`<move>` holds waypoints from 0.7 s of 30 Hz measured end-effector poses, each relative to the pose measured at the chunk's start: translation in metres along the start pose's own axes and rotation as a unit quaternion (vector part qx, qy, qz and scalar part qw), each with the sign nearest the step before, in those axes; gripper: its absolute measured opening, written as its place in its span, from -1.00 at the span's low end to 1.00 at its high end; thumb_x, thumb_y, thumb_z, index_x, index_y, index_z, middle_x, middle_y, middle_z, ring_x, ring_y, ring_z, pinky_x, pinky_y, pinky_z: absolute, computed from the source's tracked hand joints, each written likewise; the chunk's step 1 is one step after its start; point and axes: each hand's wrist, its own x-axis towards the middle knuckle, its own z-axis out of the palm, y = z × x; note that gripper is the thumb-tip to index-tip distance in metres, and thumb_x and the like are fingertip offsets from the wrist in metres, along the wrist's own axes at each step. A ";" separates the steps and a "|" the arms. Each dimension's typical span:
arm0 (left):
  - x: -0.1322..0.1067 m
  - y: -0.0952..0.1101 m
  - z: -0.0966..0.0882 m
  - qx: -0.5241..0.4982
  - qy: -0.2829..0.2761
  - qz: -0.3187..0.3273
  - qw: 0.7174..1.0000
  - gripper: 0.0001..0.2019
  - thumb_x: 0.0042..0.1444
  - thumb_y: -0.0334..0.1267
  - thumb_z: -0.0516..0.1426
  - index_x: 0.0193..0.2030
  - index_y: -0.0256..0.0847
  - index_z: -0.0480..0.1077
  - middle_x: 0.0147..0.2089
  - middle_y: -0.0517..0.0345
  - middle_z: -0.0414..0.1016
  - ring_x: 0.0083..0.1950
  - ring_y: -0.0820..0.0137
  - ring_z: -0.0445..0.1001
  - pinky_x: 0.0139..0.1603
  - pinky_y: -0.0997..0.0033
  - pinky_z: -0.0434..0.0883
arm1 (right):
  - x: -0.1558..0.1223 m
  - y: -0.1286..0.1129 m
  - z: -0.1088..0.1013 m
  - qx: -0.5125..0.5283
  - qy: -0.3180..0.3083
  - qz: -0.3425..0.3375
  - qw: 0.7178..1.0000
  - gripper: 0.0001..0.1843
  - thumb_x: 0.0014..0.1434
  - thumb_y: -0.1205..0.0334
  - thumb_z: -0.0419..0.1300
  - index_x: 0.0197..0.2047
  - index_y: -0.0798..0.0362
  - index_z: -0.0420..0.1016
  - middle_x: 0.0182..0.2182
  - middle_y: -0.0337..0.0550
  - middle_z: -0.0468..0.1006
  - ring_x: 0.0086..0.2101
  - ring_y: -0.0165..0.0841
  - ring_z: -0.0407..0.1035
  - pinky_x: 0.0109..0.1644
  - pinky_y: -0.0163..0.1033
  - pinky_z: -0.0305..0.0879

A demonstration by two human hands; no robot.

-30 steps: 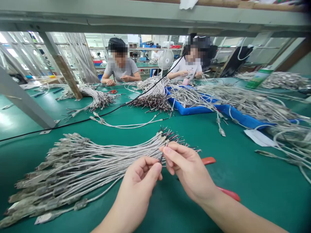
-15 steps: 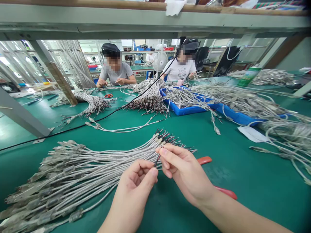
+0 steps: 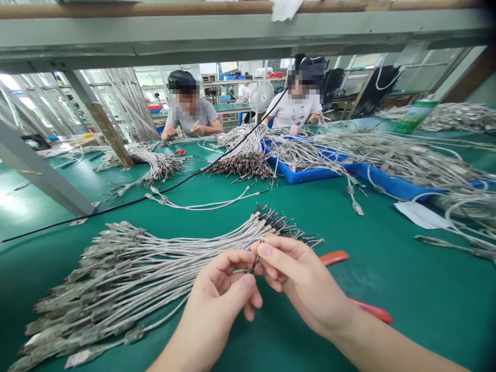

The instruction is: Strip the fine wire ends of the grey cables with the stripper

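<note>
- The left hand [image 3: 217,305] and right hand [image 3: 304,281] come together just above the green surface [image 3: 411,305], their fingertips nearly touching.
- The fingers [image 3: 271,253] of the right hand are closed in a pinch on a thin dark wire end [image 3: 254,265], and the left fingers [image 3: 248,281] are curled tightly against the same spot; the exact grip is partly hidden.
- That wire end sticks out of a large fanned bundle of grey cables [image 3: 132,274], which lies on the surface under and to the left of the hands. Flat plugs [image 3: 93,310] sit at its left end, and thin dark wire ends [image 3: 277,225] splay out at its right end, just past the hands.
- Red-handled pliers [image 3: 333,257] lie just beside the right hand, partly under the forearm.
- Beyond the bundle lie a loose pale cable [image 3: 201,205] and a long black cable [image 3: 116,207].
- A sheet of white paper [image 3: 420,216] lies on the right, near more tangled cables [image 3: 465,206].
- Farther on, a blue tray [image 3: 306,175] holds cable heaps, with another bundle [image 3: 244,160] beside it.
- Two seated co-workers [image 3: 189,106] [image 3: 298,98] handle wires across the surface, near red scissors [image 3: 180,152] and a white fan [image 3: 261,96].
</note>
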 end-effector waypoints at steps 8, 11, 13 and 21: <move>0.002 -0.008 0.003 0.087 0.080 0.095 0.988 -0.88 0.12 -0.24 0.23 -0.29 -0.23 0.43 -0.41 0.12 0.53 -0.38 0.39 0.48 -0.35 0.49 0.43 | -0.001 0.005 0.003 -0.025 0.002 -0.005 1.000 -0.75 0.18 0.11 0.29 -0.44 0.09 0.51 -0.62 -0.32 0.22 -0.57 -0.45 0.06 -0.55 -0.34 0.02; 0.001 -0.009 0.002 0.127 0.078 0.109 0.983 -0.88 0.16 -0.24 0.19 -0.35 -0.23 0.46 -0.40 0.10 0.54 -0.34 0.38 0.47 -0.33 0.51 0.43 | -0.001 0.006 0.004 -0.020 0.005 -0.001 1.000 -0.75 0.17 0.12 0.30 -0.44 0.10 0.51 -0.62 -0.32 0.22 -0.57 -0.46 0.06 -0.55 -0.35 0.02; 0.000 -0.009 0.001 0.147 0.076 0.115 0.979 -0.84 0.17 -0.24 0.18 -0.39 -0.23 0.47 -0.41 0.10 0.54 -0.35 0.39 0.46 -0.33 0.53 0.42 | 0.000 0.007 0.004 -0.016 0.007 0.007 1.000 -0.74 0.17 0.11 0.30 -0.45 0.10 0.50 -0.63 -0.33 0.22 -0.57 -0.47 0.06 -0.55 -0.35 0.03; -0.003 -0.007 0.002 0.119 0.090 0.115 0.982 -0.81 0.14 -0.22 0.21 -0.46 -0.23 0.47 -0.49 0.14 0.46 -0.47 0.45 0.35 -0.43 0.55 0.37 | 0.000 0.007 0.004 0.008 0.001 0.020 1.000 -0.72 0.12 0.05 0.34 -0.42 0.11 0.51 -0.65 -0.33 0.26 -0.59 -0.46 0.12 -0.55 -0.35 0.07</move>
